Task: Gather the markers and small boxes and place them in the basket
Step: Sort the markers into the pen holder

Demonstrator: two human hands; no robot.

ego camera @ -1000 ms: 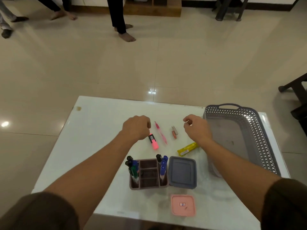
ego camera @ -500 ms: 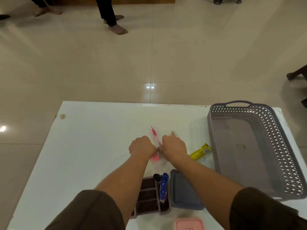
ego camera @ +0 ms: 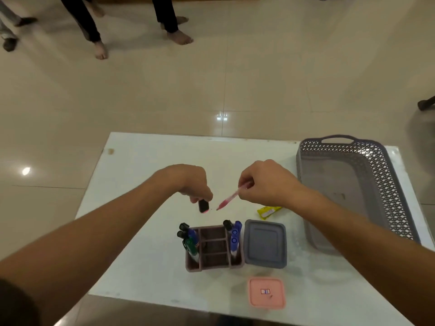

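My left hand (ego camera: 188, 182) is closed on the pink highlighter (ego camera: 203, 206), whose black cap end hangs below my fingers above the table. My right hand (ego camera: 266, 182) pinches the pink pen (ego camera: 227, 200), tip slanting down to the left. The grey perforated basket (ego camera: 388, 191) lies at the right of the white table (ego camera: 141, 175), with nothing inside. A brown organiser (ego camera: 213, 248) near the front holds several black, blue and green markers (ego camera: 190, 241). Beside it sit a grey-lidded box (ego camera: 264, 243) and a pink box (ego camera: 267, 292). A yellow packet (ego camera: 267, 211) lies partly under my right wrist.
The table's edges are close on all sides; the pink box sits near the front edge. Two people's legs (ego camera: 169, 20) stand on the tiled floor beyond the table. A dark chair leg (ego camera: 426, 103) shows at the far right.
Both hands have lifted off the table and moved apart, the left now carrying the pink highlighter and the right the pink pen. The small brown item that lay by the pen is out of sight.
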